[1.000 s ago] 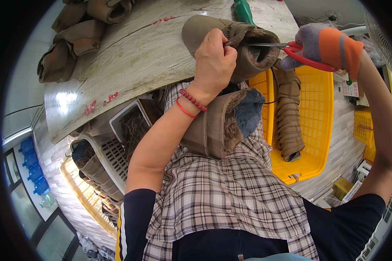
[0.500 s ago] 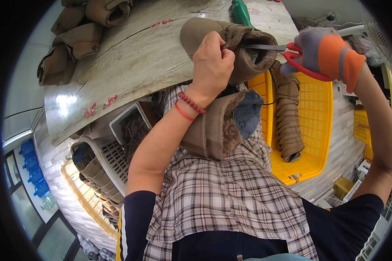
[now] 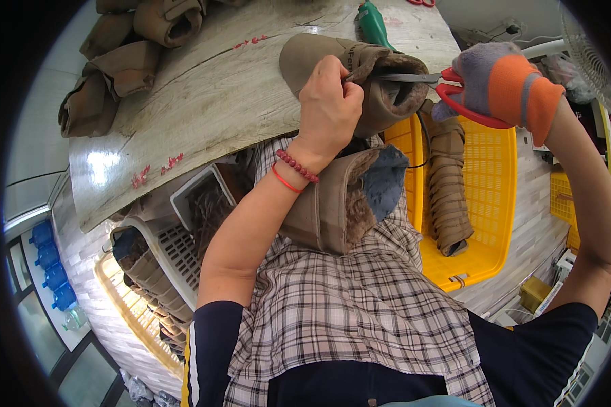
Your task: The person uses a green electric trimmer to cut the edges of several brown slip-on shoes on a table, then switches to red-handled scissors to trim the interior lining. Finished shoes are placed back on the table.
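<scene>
the bare left hand (image 3: 329,95) is raised, fingers curled shut in a pinch, forearm rising from the lower left with beads at the wrist. the gloved right hand (image 3: 502,85) is closed in a grip, its arm bent sharply at the elbow.

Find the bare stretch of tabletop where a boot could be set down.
The grey wooden tabletop lies bare between the brown fleece-lined boot under the hands and the heap of brown boots at its far-left edge. That heap and the yellow plastic crate are crowded.
</scene>
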